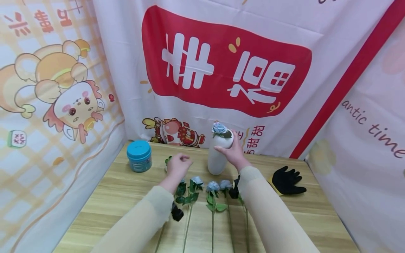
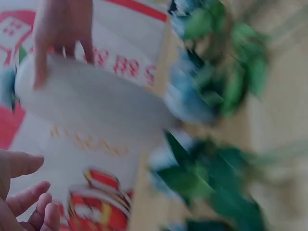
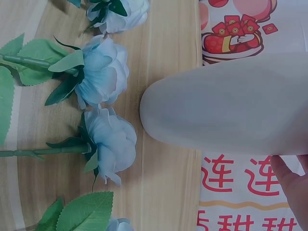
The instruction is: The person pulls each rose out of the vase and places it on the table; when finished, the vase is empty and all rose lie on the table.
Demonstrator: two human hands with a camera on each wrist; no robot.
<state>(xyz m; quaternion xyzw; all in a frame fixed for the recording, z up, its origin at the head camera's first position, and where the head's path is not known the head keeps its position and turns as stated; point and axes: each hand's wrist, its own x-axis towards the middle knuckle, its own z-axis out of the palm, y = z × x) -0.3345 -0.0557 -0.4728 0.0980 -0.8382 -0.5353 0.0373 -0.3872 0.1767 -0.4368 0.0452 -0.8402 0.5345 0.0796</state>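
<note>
My right hand (image 1: pixel 235 151) grips the upper part of a white vase (image 1: pixel 217 161), its fingers and thumb around the side. A light blue artificial rose (image 1: pixel 219 128) pokes out of the vase mouth; its stem is hidden inside. In the right wrist view, the vase (image 3: pixel 226 103) reaches over the wood, with blue roses (image 3: pixel 103 72) near its base. My left hand (image 1: pixel 179 166) hovers left of the vase, fingers loosely bent, holding nothing. The left wrist view shows its spread fingers (image 2: pixel 29 197) apart from the vase (image 2: pixel 96 103). Several more blue roses (image 1: pixel 213 186) lie in a row nearer me.
A jar with a blue lid (image 1: pixel 139 156) stands at the table's back left. On the right lies a black glove (image 1: pixel 288 181) with a yellow edge. Printed cloth (image 1: pixel 126 52) hangs behind the wooden table (image 1: pixel 104 196) and along both sides.
</note>
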